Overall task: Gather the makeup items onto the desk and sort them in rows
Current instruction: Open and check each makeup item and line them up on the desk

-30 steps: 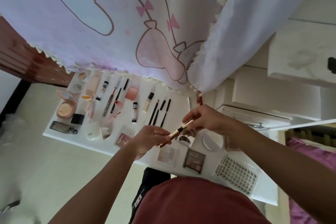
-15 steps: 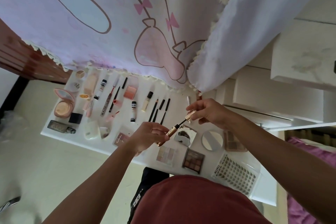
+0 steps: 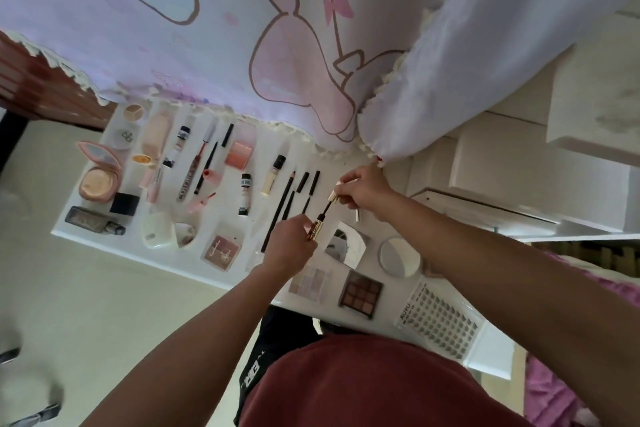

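Gripping mascara tube (image 3: 316,230), left hand (image 3: 289,246), right hand (image 3: 363,192) pinching wand (image 3: 327,210), over desk (image 3: 256,218)

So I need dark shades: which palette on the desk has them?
The black-framed palette with a grid of brown pans, lying between the pale lilac palette and the lash tray.

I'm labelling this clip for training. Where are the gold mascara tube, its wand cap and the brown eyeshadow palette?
gold mascara tube (image 3: 314,230): head view, on its gold barrel.
wand cap (image 3: 333,197): head view, on its gold end nearest the brush.
brown eyeshadow palette (image 3: 360,294): head view, on the middle pan.
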The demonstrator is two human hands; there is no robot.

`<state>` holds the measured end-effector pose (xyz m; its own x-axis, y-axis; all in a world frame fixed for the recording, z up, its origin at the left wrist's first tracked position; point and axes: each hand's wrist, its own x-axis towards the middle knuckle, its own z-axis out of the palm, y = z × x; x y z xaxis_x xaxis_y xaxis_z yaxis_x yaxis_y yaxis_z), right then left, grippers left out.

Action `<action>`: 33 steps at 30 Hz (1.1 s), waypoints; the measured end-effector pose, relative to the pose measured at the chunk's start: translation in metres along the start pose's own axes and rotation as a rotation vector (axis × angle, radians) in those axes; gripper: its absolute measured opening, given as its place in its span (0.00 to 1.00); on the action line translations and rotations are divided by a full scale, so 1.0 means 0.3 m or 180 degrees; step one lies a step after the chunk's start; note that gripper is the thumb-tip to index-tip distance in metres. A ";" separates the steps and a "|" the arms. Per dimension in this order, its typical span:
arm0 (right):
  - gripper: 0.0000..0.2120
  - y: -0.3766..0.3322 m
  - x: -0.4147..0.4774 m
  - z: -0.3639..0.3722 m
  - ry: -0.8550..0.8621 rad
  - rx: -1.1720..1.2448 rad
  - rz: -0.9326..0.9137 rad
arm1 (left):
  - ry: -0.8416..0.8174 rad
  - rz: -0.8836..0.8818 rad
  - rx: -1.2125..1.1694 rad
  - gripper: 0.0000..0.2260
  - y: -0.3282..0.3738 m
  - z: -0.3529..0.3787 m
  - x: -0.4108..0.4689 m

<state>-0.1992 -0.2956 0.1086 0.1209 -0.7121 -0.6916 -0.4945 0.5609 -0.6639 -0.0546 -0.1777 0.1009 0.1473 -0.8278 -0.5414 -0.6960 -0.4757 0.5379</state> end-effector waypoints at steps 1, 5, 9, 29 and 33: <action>0.06 -0.007 0.017 0.014 0.0024 -0.0105 0.0008 | 0.0032 -0.0012 0.0108 0.16 0.002 0.009 0.007; 0.04 -0.024 0.085 0.065 0.0093 -0.0452 0.0126 | 0.0096 -0.0094 0.0384 0.13 0.003 0.038 0.037; 0.04 -0.032 0.120 0.108 0.0177 -0.0880 0.0221 | 0.0158 -0.0083 0.0531 0.09 -0.011 0.061 0.056; 0.26 0.041 0.065 -0.037 0.0372 -0.2927 -0.0122 | 0.0402 -0.0104 0.0533 0.12 -0.066 -0.015 0.019; 0.26 0.038 0.057 -0.027 0.0406 -0.2869 0.0008 | 0.0508 -0.0076 0.0495 0.14 -0.083 -0.050 -0.019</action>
<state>-0.2098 -0.3048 0.0915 0.0493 -0.7827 -0.6204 -0.9868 0.0580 -0.1515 -0.0275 -0.1656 0.1000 0.2659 -0.8593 -0.4369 -0.7892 -0.4543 0.4133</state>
